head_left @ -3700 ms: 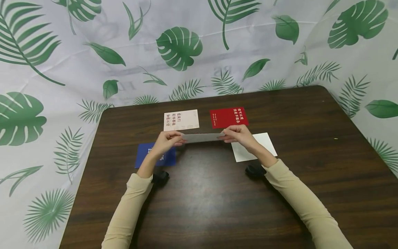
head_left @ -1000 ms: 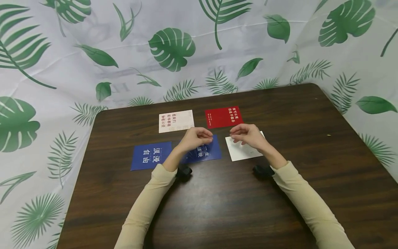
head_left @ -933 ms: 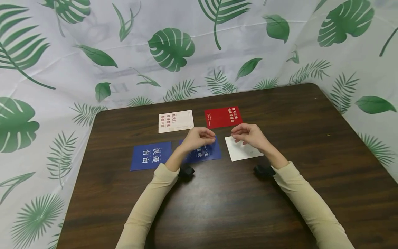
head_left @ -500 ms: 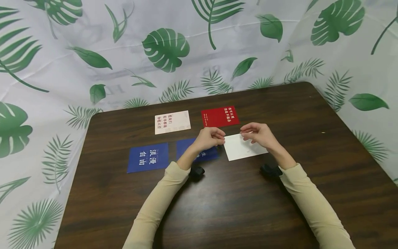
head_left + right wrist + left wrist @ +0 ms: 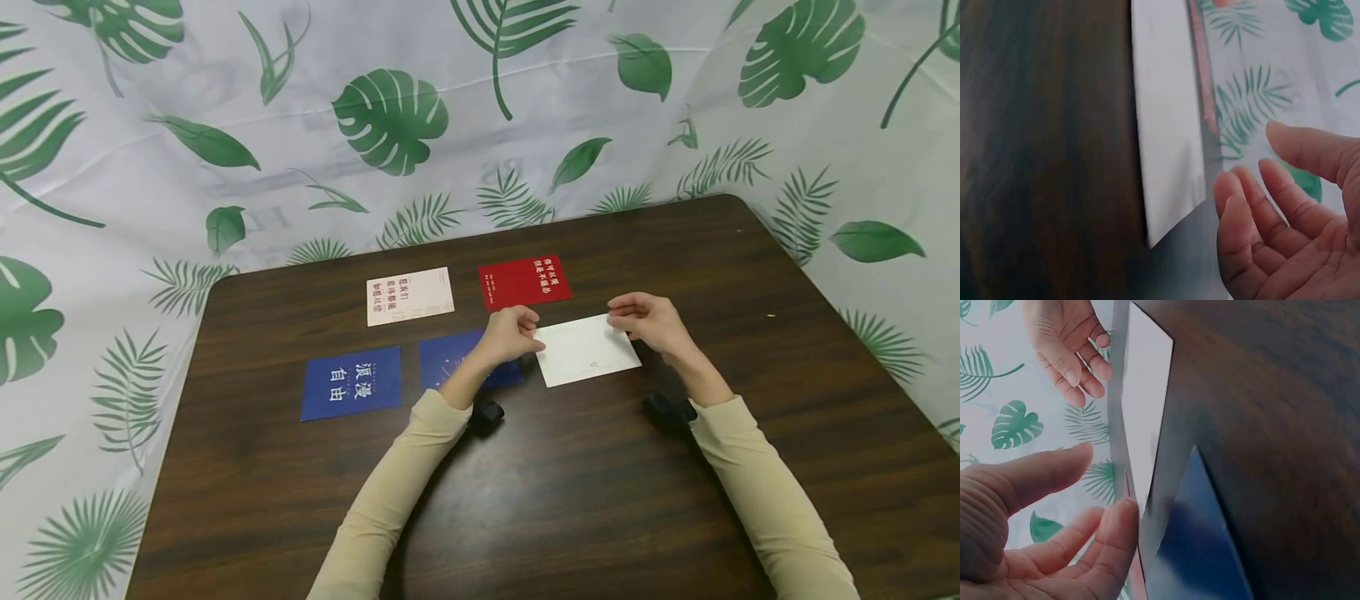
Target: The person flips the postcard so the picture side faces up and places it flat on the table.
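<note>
A white card [image 5: 588, 352] lies face down or blank side up on the table, with a small mark near its lower edge. My left hand [image 5: 510, 337] is at its left edge; in the left wrist view the thumb and fingers [image 5: 1060, 472] stand apart, fingertips close to the card's near corner, contact unclear. At the card's right end is my right hand [image 5: 651, 323], its fingers [image 5: 1244, 225] loosely bent and holding nothing. A blue card [image 5: 438, 358] with white print lies partly hidden under my left hand and forearm.
Left of these lies another blue card [image 5: 352, 385] with white characters. Farther back are a cream card [image 5: 410, 297] and a red card [image 5: 525, 283]. They lie on a dark wooden table [image 5: 555, 500]; a leaf-patterned curtain [image 5: 300, 108] hangs behind.
Earlier, both hands held a card by its ends; it then lay as the middle blue card, released. Both hands have since moved right to the white card's two ends.
</note>
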